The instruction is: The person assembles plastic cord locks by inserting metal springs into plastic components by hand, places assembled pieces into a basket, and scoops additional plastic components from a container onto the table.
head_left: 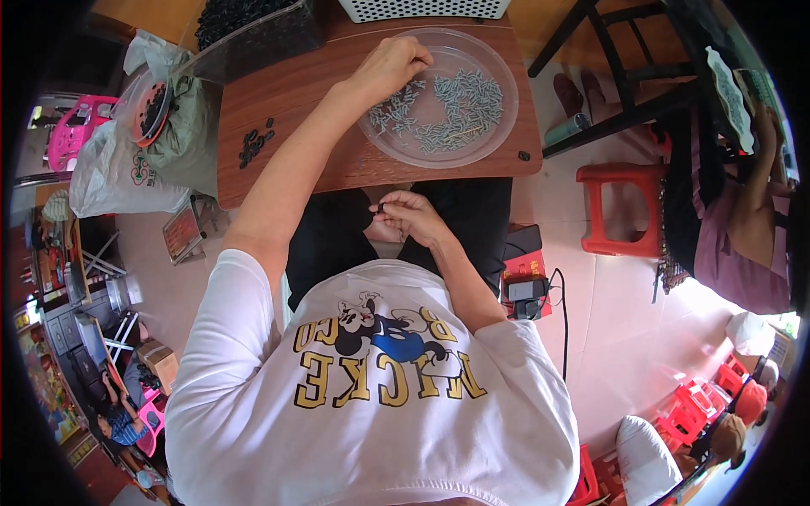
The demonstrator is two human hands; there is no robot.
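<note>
My left hand (392, 66) reaches over the far left side of a round clear plastic tray (511, 110) on the table. Its fingers are drawn together, and what they hold, if anything, is too small to make out. Many small silvery screws (462, 105) lie loose in the tray, with a thin yellowish stick (462, 133) among them. Above my lap, just off the table's near edge, my right hand (409, 216) pinches a small black part (380, 207). Several small black parts (253, 145) lie scattered on the table left of my left forearm.
The brown wooden table (337, 160) carries a clear bin (270, 46) of black parts and a white perforated basket (422, 8) at its far side. Bags (118, 173) stand left. A red stool (620, 211) and another person (742, 228) are at right.
</note>
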